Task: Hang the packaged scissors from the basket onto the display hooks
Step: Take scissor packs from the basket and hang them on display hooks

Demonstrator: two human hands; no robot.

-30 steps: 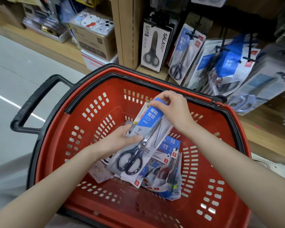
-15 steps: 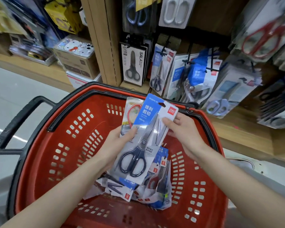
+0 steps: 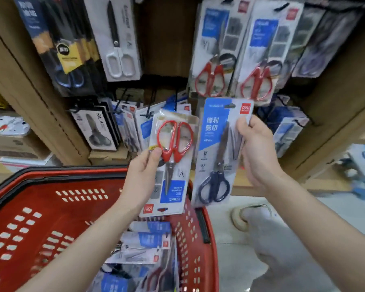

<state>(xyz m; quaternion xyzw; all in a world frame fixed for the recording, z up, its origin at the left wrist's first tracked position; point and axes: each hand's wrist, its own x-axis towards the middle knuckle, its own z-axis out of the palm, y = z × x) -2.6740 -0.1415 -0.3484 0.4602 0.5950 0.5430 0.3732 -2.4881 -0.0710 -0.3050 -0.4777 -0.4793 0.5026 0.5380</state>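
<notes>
Left hand (image 3: 143, 171) grips the red-handled scissors pack (image 3: 171, 165), inverted, above the basket's (image 3: 51, 180) far rim. Right hand (image 3: 257, 152) grips the dark-handled scissors pack (image 3: 219, 152), upright, just right of that rim. Further packs (image 3: 143, 245) lie inside the basket. Display hooks (image 3: 149, 112) carry hung packs (image 3: 211, 60) above and behind the basket.
</notes>
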